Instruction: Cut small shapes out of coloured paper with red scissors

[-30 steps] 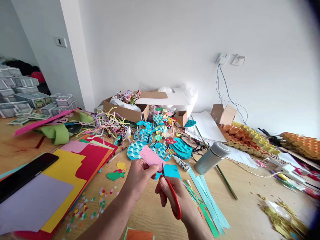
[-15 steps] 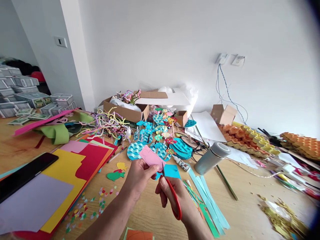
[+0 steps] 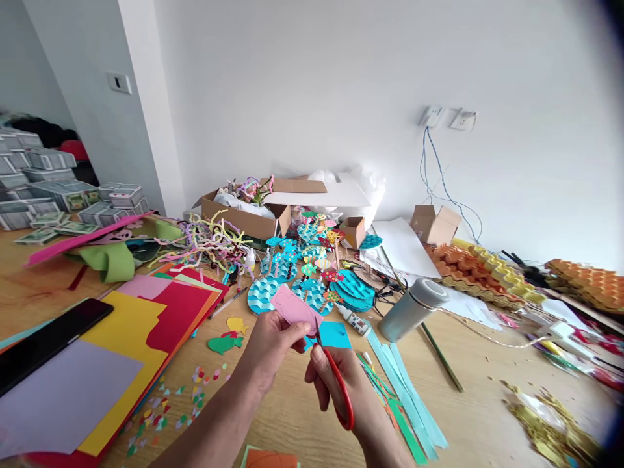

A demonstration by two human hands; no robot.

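A piece of pink paper (image 3: 291, 308) with a drawn outline is pinched in my left hand (image 3: 273, 341), thumb on top, above the table. My right hand (image 3: 336, 377) is closed round red-handled scissors (image 3: 342, 388), whose blades meet the paper's right edge; whether they are slightly apart is too small to tell. Behind the paper lie blue wave-patterned discs (image 3: 263, 294) and a blue paper sheet (image 3: 337, 335). Left of my left hand are a green paper fish shape (image 3: 223, 344) and a yellow cutout (image 3: 236, 324).
Coloured paper sheets (image 3: 131, 325) and a black phone (image 3: 53, 338) lie at left, paper confetti (image 3: 160, 406) nearer me. A grey flask (image 3: 412, 311), a small glue bottle (image 3: 354, 321) and light-blue strips (image 3: 402, 390) are at right. Pipe cleaners (image 3: 209, 244) and a cardboard box (image 3: 244, 218) stand behind.
Both hands, the pink paper and the scissors stay almost where they were. My right hand's fingers have shifted very slightly on the scissors.
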